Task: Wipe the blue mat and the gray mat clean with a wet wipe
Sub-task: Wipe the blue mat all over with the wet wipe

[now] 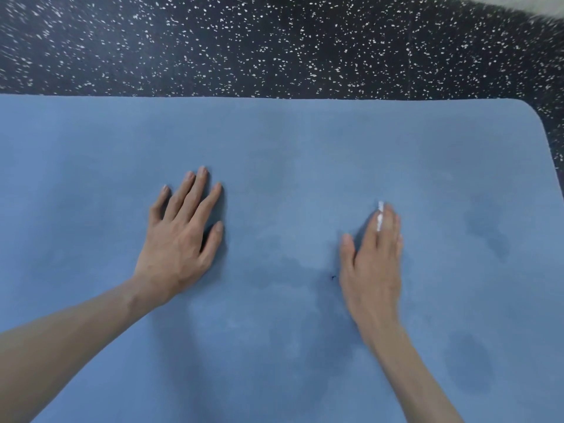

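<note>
The blue mat (pixel 305 141) fills most of the view, lying flat on the floor, with a rounded corner at the upper right. Darker damp patches mark it in the middle and at the right. My left hand (pixel 180 236) rests flat on the mat, palm down, fingers spread, holding nothing. My right hand (pixel 374 264) presses palm down on the mat over a white wet wipe (pixel 380 216); only a thin strip of the wipe shows at the fingertips. The right hand is slightly blurred. No gray mat is in view.
Black rubber floor (pixel 274 44) with white speckles runs along the far edge of the mat and down its right side. A pale surface (pixel 518 3) shows at the top right corner. A tiny dark speck (pixel 333 277) lies on the mat beside my right hand.
</note>
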